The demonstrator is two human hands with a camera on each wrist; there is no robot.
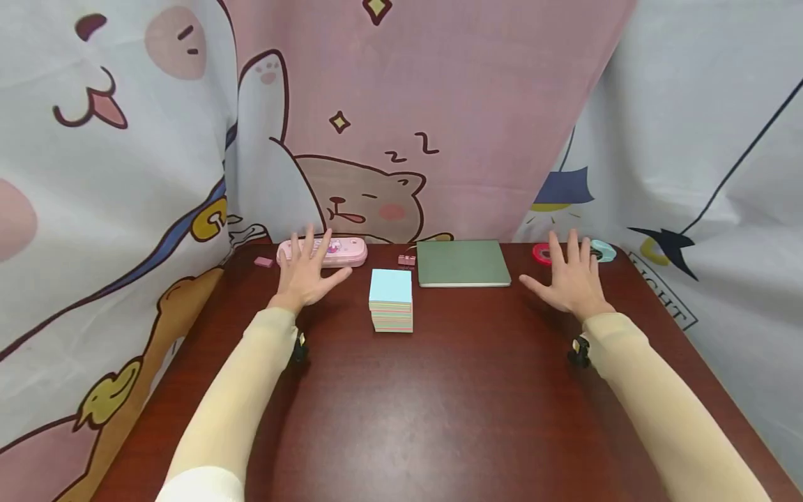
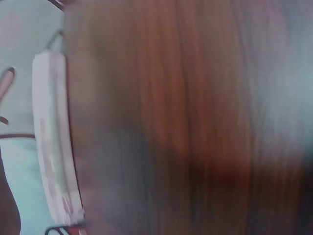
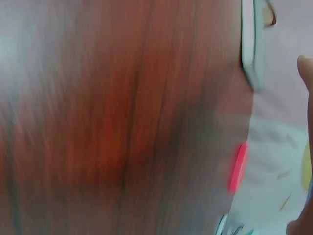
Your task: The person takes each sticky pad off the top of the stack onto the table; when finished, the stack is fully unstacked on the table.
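With fingers spread, my left hand (image 1: 304, 273) is held out in front of a pink pencil case (image 1: 348, 252), covering part of it; the left wrist view shows the case's pale side (image 2: 55, 142). My right hand (image 1: 572, 284), also spread, is in front of a red rounded item (image 1: 540, 254) and a light teal one (image 1: 603, 251), both partly hidden. Neither hand holds anything. Between the hands stand a stack of sticky notes (image 1: 392, 301), light blue on top, and a green notebook (image 1: 464, 265) lying flat. The wrist views are blurred.
A small pink block (image 1: 263, 262) lies left of the pencil case. Another small pink item (image 1: 406, 260) sits beside the notebook. The dark brown table (image 1: 439, 411) meets a printed cloth (image 1: 477, 125) at its back and sides.
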